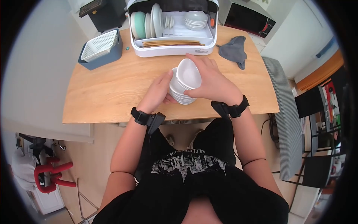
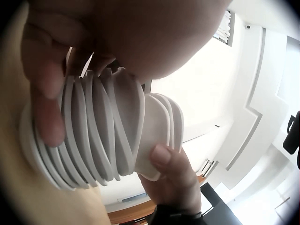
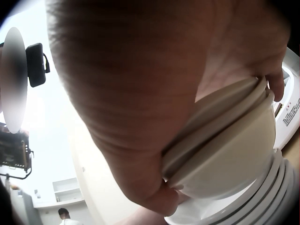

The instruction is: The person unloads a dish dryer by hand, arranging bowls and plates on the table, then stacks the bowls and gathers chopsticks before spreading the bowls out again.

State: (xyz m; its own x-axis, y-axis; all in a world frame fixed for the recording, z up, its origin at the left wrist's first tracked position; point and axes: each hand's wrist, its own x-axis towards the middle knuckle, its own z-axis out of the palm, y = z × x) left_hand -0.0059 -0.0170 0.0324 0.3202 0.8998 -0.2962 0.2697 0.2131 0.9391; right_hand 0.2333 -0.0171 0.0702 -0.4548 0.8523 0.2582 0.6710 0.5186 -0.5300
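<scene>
A stack of white bowls (image 1: pixel 181 98) stands near the front middle of the table, several rims showing one above another. My left hand (image 1: pixel 154 94) holds the left side of this stack; its fingers (image 2: pixel 49 119) lie along the rims in the left wrist view. My right hand (image 1: pixel 216 80) grips a few upper bowls (image 1: pixel 189 72) by their rims, thumb at the near side and fingers at the far side. These upper bowls (image 3: pixel 229 150) sit tilted over the lower stack in the right wrist view, close against its top.
A white dish box (image 1: pixel 175 48) at the back holds plates (image 1: pixel 157 22), small bowls (image 1: pixel 196 20) and chopsticks (image 1: pixel 171 43). Left of it is a blue basin (image 1: pixel 100 61) with a white basket (image 1: pixel 99 44). A grey cloth (image 1: pixel 235 52) and a microwave (image 1: pixel 249 18) are on the right.
</scene>
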